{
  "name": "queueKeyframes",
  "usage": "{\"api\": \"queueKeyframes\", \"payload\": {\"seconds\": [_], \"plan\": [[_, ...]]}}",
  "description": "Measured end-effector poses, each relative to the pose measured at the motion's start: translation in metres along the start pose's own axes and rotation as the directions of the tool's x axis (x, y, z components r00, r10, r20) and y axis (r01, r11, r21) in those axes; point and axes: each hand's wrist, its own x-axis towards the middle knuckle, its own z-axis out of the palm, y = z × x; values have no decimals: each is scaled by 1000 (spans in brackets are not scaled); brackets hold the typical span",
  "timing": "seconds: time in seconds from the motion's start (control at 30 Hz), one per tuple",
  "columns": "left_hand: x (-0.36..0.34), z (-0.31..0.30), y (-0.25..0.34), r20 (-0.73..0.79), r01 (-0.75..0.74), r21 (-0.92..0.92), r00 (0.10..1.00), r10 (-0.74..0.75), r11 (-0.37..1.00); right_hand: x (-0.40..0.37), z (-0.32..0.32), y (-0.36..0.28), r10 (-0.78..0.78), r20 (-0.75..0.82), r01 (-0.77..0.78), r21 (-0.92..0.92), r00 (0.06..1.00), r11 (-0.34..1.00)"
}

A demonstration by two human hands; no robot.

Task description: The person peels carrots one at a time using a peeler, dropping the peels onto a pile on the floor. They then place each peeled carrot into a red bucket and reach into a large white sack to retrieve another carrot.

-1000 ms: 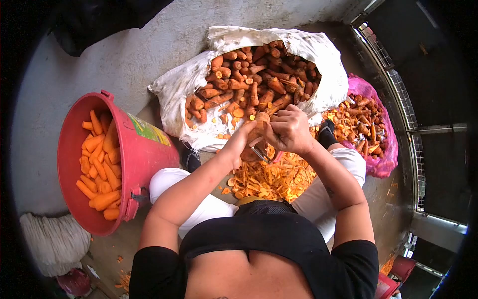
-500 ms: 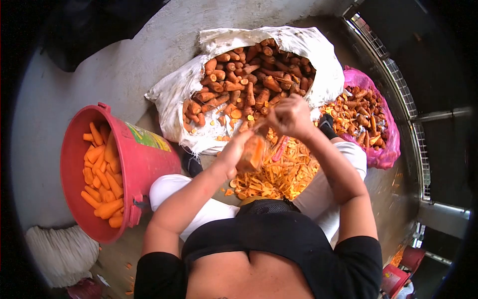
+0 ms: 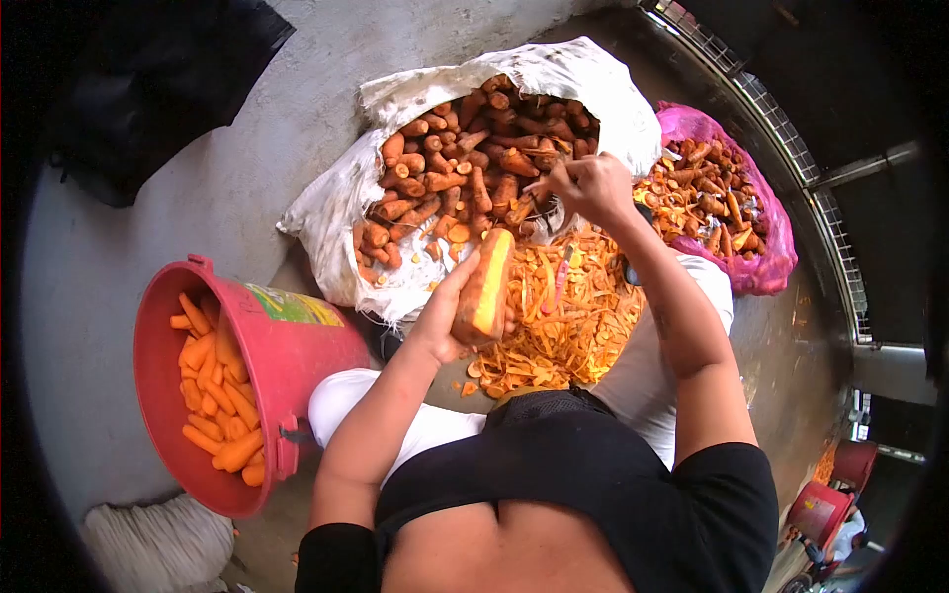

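Note:
A large, partly peeled carrot point(image 3: 487, 288), with a bright orange strip along its top, is held in my left hand point(image 3: 447, 314). My right hand point(image 3: 590, 186) is up and to the right of it, fingers curled around a small tool whose details I cannot make out. Beneath my hands lies a heap of orange peelings point(image 3: 563, 331), with a red-handled tool point(image 3: 562, 277) resting on it. Just beyond is an open white sack point(image 3: 326, 222) full of unpeeled carrots point(image 3: 474, 158).
A red bucket point(image 3: 306, 341) of peeled carrots stands at the left. A pink bag point(image 3: 776, 222) of carrot pieces sits at the right. Rolled pale sacking point(image 3: 158, 544) lies at lower left, red buckets point(image 3: 819, 512) at lower right, and dark cloth point(image 3: 168, 89) at upper left.
My right hand has moved up and away from the carrot, which now stands more upright in my left hand with its peeled strip showing. The camera view has shifted slightly.

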Motion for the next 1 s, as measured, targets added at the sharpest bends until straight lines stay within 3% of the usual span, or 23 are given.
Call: {"api": "queueKeyframes", "payload": {"seconds": [0.03,0.07,0.17,0.3,0.4,0.67,1.0], "plan": [[3,2,1,-71,-6,-24,997,4,1000,-5,1,-10,15,2,-15,141,1000,990],[7,-1,1,-100,-20,-52,995,15,998,-8,1,-21,-103,-56,107,67,993,992],[27,-20,-6,-60,-145,-170,989,136,975,-18,3,-45,-279,-75,288,238,957,927],[26,-9,-1,-165,-66,-180,986,36,981,-25,-4,-73,-449,-100,460,203,888,865],[29,-16,-4,-138,-26,-192,990,-1,981,-26,-5,-79,-524,-106,535,170,845,828],[30,-20,-7,-160,-82,-134,985,61,988,-31,3,-81,-573,-84,579,114,815,807],[14,-3,-3,-185,-102,-59,979,90,993,-29,7,-79,-575,-95,576,272,813,770]]}}
